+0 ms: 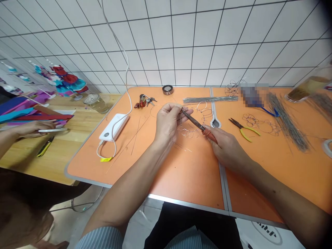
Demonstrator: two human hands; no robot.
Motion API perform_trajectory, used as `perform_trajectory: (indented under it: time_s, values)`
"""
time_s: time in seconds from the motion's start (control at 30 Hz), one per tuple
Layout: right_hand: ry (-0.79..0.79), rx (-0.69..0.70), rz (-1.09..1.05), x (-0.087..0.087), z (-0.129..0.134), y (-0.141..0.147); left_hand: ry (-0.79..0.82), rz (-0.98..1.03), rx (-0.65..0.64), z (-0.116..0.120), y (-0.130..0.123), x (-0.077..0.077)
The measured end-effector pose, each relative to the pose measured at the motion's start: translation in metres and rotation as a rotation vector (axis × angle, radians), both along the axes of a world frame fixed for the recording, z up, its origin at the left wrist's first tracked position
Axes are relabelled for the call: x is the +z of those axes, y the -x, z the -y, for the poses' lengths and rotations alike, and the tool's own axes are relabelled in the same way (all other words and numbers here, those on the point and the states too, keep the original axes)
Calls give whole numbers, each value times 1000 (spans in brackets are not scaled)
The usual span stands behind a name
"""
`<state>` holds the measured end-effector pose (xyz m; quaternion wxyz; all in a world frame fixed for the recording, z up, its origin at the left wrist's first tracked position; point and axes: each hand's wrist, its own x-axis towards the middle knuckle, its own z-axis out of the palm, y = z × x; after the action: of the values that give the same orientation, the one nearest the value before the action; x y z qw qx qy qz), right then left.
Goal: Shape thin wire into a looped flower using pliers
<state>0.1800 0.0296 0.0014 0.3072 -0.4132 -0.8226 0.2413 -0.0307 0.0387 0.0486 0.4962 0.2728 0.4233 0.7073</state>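
Observation:
Over the middle of the orange table (pixel 155 173), my left hand (pixel 169 121) pinches a thin wire, its fingertips at the jaws of long-nosed pliers (pixel 193 120). The reddish-brown handles of these pliers are held in my right hand (pixel 224 141). A ring of thin looped wire (pixel 190 133) hangs around and below the pliers, between my hands. Where the wire meets the jaws is too small to make out. Several short loose wires lie on the table under my wrists.
Behind are black tape (pixel 167 90), keys (pixel 145 101) and a wire bundle (pixel 210 100). A white power strip (pixel 114 128) lies left; yellow-handled pliers (pixel 243 129) and a larger wire bundle (pixel 292 124), right. Another person's hand (pixel 33 129) rests at the wooden table (pixel 77 145).

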Motion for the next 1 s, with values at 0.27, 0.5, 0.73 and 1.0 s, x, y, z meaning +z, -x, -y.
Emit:
perform_trajectory:
  time_s: [0.27,0.5,0.73,1.0]
  values:
    - [-4,-37,49,2,2,1,3,0,-4,0,0,1]
    - [8,-58,64,4,4,2,24,0,1,2,-1,3]
    - [-35,-55,65,-3,3,0,15,-10,-4,1,0,2]
    - [38,-35,36,2,4,2,20,0,1,1,0,3]
